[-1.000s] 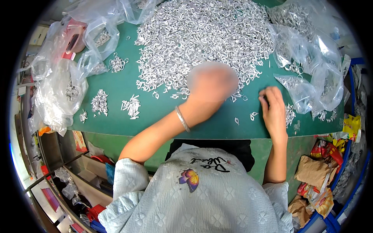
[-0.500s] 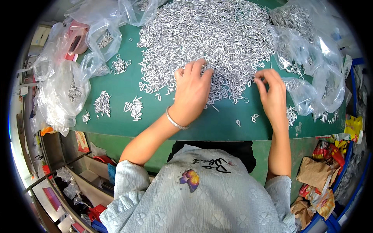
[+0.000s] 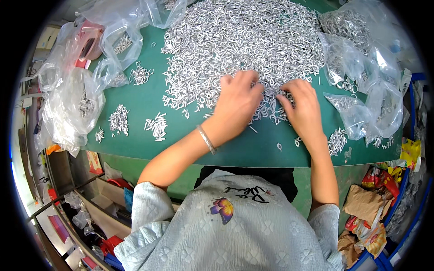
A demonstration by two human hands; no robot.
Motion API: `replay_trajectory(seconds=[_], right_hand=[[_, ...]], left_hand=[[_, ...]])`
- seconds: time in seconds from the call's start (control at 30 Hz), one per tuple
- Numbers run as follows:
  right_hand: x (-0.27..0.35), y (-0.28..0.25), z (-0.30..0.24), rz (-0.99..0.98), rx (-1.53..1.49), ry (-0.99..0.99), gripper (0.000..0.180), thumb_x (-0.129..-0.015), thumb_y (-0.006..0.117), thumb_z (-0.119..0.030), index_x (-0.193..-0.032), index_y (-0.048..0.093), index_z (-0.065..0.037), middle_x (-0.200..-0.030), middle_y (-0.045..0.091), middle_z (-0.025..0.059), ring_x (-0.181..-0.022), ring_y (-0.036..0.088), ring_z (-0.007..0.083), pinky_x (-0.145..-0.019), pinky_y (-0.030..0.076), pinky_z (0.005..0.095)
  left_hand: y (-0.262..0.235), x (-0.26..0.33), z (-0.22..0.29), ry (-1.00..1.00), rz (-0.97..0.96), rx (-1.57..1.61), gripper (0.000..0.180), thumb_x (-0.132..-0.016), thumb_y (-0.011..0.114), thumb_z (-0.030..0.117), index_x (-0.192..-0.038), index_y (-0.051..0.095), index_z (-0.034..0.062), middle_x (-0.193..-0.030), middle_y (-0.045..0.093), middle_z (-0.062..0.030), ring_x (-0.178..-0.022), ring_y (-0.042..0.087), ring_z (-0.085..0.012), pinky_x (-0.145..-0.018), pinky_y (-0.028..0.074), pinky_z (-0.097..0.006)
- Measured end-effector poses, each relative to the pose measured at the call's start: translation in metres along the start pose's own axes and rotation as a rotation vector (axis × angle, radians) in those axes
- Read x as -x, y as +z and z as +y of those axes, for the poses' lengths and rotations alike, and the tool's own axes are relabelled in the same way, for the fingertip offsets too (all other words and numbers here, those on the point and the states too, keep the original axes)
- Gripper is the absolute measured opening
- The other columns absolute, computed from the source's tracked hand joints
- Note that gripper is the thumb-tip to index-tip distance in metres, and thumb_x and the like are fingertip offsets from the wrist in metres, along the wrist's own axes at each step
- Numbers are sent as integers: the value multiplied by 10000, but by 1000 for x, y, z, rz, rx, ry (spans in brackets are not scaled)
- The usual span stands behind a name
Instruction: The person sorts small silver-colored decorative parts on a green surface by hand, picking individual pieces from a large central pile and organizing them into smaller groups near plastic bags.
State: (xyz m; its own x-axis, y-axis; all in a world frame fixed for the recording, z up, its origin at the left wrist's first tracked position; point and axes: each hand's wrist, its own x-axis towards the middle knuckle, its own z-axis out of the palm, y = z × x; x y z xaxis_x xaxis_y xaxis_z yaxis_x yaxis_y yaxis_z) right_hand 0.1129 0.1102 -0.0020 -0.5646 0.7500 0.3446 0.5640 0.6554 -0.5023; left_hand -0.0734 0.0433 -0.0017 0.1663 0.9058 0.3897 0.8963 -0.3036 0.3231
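Note:
A wide heap of small silver metal pieces (image 3: 239, 40), many of them looped or hook-shaped, covers much of the green table (image 3: 199, 144). My left hand (image 3: 239, 99), a bangle on its wrist, rests at the heap's near edge with bent fingers; their tips are hidden from view. Close by on its right, my right hand (image 3: 302, 106) curls its thumb and forefinger together over the same edge. What either hand grips, if anything, is too small to make out. A loose link (image 3: 279, 147) and a small bar (image 3: 253, 129) lie in front of the heap.
Left of the heap lie small piles of rings (image 3: 141, 74), links (image 3: 119, 121) and short bars (image 3: 156, 127). Clear plastic bags (image 3: 72, 108) stand at the left, more bags (image 3: 379, 95) at the right. A small pile of links (image 3: 337, 141) sits beside my right forearm.
Both hands have shifted along the heap's near edge: my left hand to the right, my right hand to the left. They are now closer together.

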Motion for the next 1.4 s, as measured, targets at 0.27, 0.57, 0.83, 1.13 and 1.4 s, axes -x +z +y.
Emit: replay_trajectory(seconds=[0.27,0.57,0.83,1.13,1.4], right_hand=[[-1,0,2,-6,31,-65,100,-797,684,-12,-843,595,-16,-851,595,108,-857,556,303,-762,426,401],[34,-46,-20,-502,-118,-4,143,-780,733,-89,-869,644,-20,-812,624,105,-854,589,297,-778,453,408],[-28,10,-4,-15,81,-5,150,-785,732,-82,-892,653,-15,-864,634,123,-880,591,314,-809,454,422],[-17,-4,-3,53,-121,38,106,-801,676,-13,-898,639,9,-860,646,132,-841,600,310,-804,464,409],[-6,-14,-7,-12,-195,205,114,-807,655,20,-914,621,38,-824,635,132,-758,604,276,-713,486,366]], left_hand=[[10,-1,-2,36,-82,-62,168,-783,718,108,-935,659,68,-971,563,-39,-921,519,-220,-780,356,-367],[2,-1,-7,89,-119,-56,120,-798,694,77,-911,655,72,-959,576,-33,-907,525,-211,-776,360,-354],[-5,2,-1,-134,92,331,155,-765,709,-7,-905,669,46,-900,666,-85,-824,635,-260,-748,481,-363],[-8,11,-15,-223,155,273,279,-767,679,-36,-1028,671,61,-980,636,-94,-890,608,-267,-799,475,-377],[8,-9,-1,-5,-93,-40,275,-780,686,51,-1045,677,123,-1072,569,-42,-982,536,-242,-815,372,-387]])
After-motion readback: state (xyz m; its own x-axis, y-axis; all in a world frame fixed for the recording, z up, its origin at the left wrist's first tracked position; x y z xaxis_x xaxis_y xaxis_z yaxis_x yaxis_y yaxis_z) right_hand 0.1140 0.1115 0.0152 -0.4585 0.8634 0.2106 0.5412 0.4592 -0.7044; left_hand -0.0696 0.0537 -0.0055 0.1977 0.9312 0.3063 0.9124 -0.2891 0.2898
